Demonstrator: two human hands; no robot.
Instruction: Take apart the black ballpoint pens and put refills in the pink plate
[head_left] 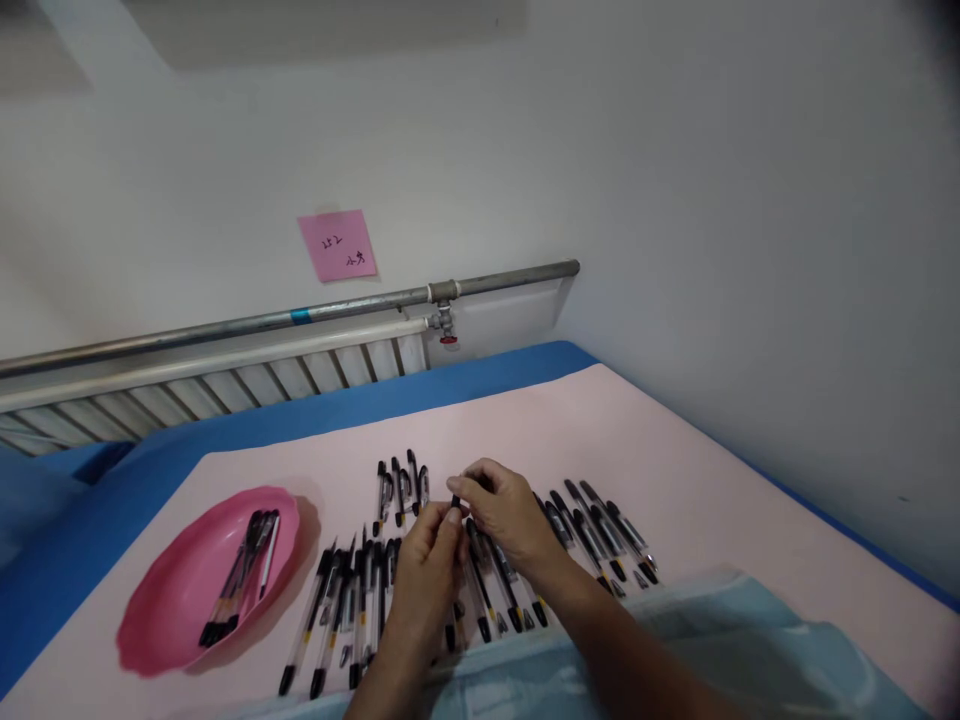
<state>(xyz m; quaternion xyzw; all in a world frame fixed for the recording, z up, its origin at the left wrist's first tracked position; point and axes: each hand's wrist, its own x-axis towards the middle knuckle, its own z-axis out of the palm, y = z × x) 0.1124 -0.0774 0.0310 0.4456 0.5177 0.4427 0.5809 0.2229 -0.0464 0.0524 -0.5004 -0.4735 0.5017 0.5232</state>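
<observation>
Pen [455,503] caught between both hands, above the middle of the table [675,470], closer to the near edge than to the far one. Only a short black end on show between the fingertips; the remainder hidden behind the fingers, so cap or barrel impossible to tell.

Head view, left hand [426,585]: curled almost closed, thumb and forefinger pressed together on the pen from below, other fingers folded in toward the palm, wrist rising from the near edge. Right hand [504,515]: likewise nearly closed, fingertips pinching the same black end from the right, knuckles up, forearm running back toward the near right corner over a pale blue plastic sheet [750,640].

Under and around both hands, on the pink cover: a row of clear pens [341,610] with black caps, side by side to the left of the left hand, ends toward the near edge; a second row [600,530] just right of the right hand; a short group [401,485] of black-capped pieces just beyond the fingertips, toward the far edge. Pink oval dish [150,610] by the near left corner, well apart from the hands, with a bundle of dark pens [240,575] inside. Beyond the far edge: radiator [225,385], metal pipe [225,328], pink sticky note [337,245] on the wall.
</observation>
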